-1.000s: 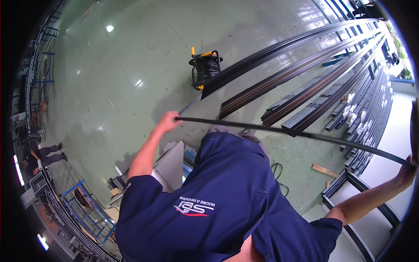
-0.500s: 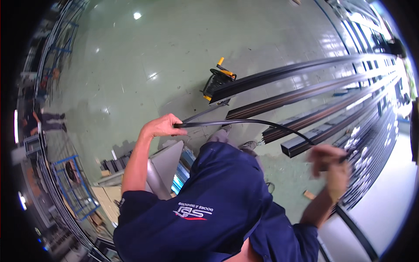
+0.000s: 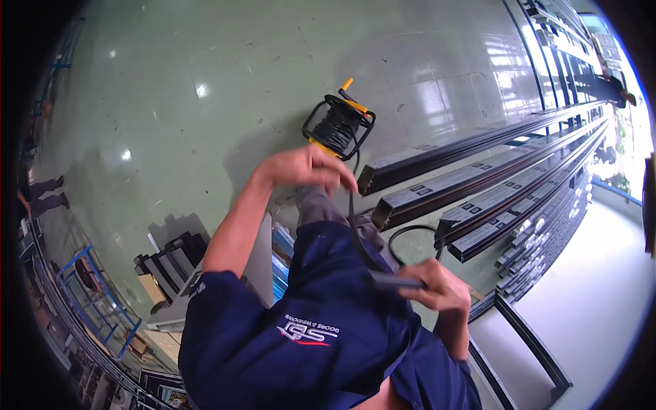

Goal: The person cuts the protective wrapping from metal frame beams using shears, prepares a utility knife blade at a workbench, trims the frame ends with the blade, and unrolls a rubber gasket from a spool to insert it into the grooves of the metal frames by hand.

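A black flexible strip [image 3: 355,236] hangs in front of my body, its line smeared by motion. At its upper part my left hand [image 3: 307,169] is closed, thumb and fingers pinching it. Lower and to the right, my right hand [image 3: 441,285] is wrapped round a dark flat, bar-like piece [image 3: 391,280]; blur hides whether this is the strip's end or a separate tool. A loop of black strip [image 3: 391,244] curves between the hands and the profile ends. Beyond my left hand stands a yellow-and-black reel [image 3: 336,126] wound with black line.
Long dark profiles [image 3: 478,160] lie side by side at the right, ends toward me. A stack of thinner bars [image 3: 540,239] and a white panel [image 3: 588,273] lie beyond. At left are dark profile pieces [image 3: 171,263] and a blue rack [image 3: 102,307]. A person's legs [image 3: 48,196] show far left.
My left hand has moved up and right, toward the reel. My right hand has come down and left, close to my body. The strip, earlier stretched in an arc between them, now hangs steeply.
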The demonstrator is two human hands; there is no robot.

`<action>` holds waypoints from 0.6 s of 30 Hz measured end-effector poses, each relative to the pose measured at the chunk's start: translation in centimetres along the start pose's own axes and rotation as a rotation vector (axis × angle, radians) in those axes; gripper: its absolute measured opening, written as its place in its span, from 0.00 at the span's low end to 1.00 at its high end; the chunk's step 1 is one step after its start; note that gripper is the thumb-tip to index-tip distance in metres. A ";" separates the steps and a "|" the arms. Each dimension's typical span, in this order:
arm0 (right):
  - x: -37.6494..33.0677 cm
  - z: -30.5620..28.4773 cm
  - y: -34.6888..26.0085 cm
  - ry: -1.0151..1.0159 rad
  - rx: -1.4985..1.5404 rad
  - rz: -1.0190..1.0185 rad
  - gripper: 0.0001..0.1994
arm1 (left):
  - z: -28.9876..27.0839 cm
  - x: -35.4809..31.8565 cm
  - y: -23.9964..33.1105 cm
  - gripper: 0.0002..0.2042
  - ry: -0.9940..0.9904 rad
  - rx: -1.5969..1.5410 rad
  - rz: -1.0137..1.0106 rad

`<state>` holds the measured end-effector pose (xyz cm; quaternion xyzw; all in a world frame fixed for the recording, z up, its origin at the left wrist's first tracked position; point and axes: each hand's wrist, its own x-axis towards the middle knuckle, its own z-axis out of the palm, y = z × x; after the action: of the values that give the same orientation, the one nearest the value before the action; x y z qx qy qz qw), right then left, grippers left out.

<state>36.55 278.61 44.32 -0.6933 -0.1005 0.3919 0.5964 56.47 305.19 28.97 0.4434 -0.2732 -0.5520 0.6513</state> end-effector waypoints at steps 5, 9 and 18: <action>-2.6 -1.0 -0.4 0.054 0.210 0.069 0.13 | -15.6 8.4 -23.2 0.30 0.657 -0.032 -0.164; -4.9 1.2 -0.1 0.570 0.394 0.209 0.23 | -18.6 16.7 -35.2 0.41 0.610 0.234 -0.491; -9.6 0.9 1.8 0.765 0.373 0.431 0.12 | -14.7 21.4 -46.9 0.37 0.574 0.398 -0.601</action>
<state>28.92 273.01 46.76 -0.6741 0.3443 0.2347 0.6100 51.67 288.76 -21.86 0.7542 -0.0415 -0.5080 0.4139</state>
